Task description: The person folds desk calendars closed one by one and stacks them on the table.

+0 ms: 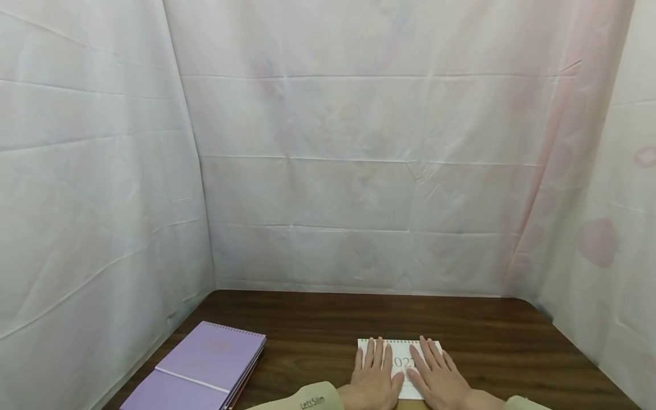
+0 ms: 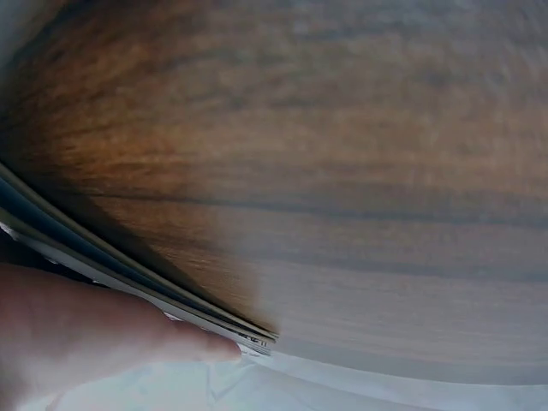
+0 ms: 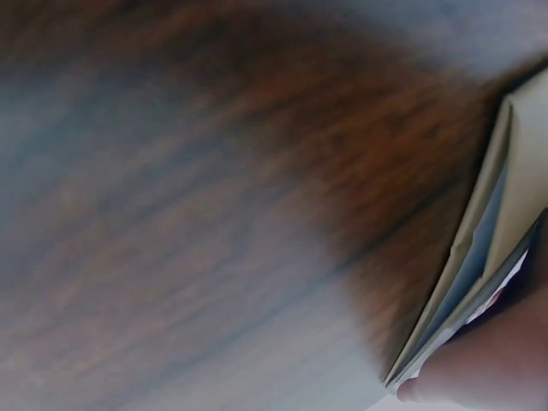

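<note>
A small white spiral-bound desk calendar (image 1: 405,390) lies on the wooden table, its coil along the far edge and part of a year number printed on the cover. My left hand (image 1: 375,376) rests flat over its left part, fingers straight and pointing away from me. The right hand (image 1: 439,373) presses on the right part in the same way, leaving a strip of cover showing between both thumbs. Layered edges of the calendar (image 2: 145,274) appear beside a finger in the left wrist view. In the right wrist view, its folded card base (image 3: 479,248) stands slightly apart in layers.
On the left side of the table (image 1: 307,319) lies a stack of purple spiral notebooks (image 1: 205,359), with a white band across the top one. Pale printed curtains (image 1: 359,171) hang behind the table and along both sides.
</note>
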### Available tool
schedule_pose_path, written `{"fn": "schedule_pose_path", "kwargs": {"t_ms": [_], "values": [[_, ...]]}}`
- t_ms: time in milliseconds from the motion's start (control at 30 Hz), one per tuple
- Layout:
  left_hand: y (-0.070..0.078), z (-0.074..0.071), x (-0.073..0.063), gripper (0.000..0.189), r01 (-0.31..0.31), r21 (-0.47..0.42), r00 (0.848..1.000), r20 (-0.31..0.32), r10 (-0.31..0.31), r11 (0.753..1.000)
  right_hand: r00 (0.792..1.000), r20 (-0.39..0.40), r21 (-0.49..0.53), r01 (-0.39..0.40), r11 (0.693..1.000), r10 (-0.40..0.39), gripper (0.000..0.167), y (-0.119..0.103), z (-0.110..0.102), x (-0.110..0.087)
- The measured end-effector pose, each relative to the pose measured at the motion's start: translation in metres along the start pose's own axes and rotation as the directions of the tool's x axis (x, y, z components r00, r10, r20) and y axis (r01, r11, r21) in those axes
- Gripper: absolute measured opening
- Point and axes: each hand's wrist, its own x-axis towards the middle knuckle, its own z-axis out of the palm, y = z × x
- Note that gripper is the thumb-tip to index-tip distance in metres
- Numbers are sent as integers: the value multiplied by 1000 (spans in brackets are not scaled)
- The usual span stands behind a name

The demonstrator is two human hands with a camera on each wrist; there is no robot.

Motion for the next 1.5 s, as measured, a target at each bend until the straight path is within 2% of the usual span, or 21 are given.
{"fn": "schedule_pose_path", "kwargs": {"t_ms": [100,200,267,400,533,633,733,867,967,1133,1233,1400,1500], "values": [[0,-2,0,67,-2,10,999,46,2,1000,1000,-20,23,12,1000,-11,62,4,6,1],[-1,-3,-1,67,-10,31,997,75,8,999,997,-53,7,56,998,-55,61,6,9,-1],[-3,0,-1,68,-17,30,996,91,14,999,996,-68,-12,56,998,-57,61,8,12,-1],[-5,7,0,69,-31,68,998,65,26,997,993,-101,-65,48,997,-55,60,12,19,-2],[-5,9,0,70,-39,91,998,51,35,995,997,-69,-49,39,998,-43,62,11,18,-3],[-2,6,-2,68,-39,90,998,49,34,995,1000,0,-32,1,999,-1,62,3,8,-3],[-1,5,-2,66,-35,88,998,50,30,996,1000,4,-33,-4,999,4,62,1,6,-4],[-3,9,0,66,-38,91,998,43,34,995,998,-62,-44,27,999,-30,61,8,14,-3],[-4,10,2,67,-40,96,999,40,36,995,998,-61,-67,21,998,-25,61,9,14,-1],[-6,14,6,67,-34,101,999,46,29,994,999,-14,-44,36,998,-36,60,4,7,-1],[-7,15,7,68,-36,102,998,62,29,994,998,-30,-43,55,998,-56,59,5,8,-3],[-6,17,8,69,-42,82,996,81,35,996,997,-73,-38,36,999,-38,60,12,17,-4],[-4,14,6,68,-42,88,996,86,35,995,997,-65,-47,25,999,-28,61,15,19,-3]]}}
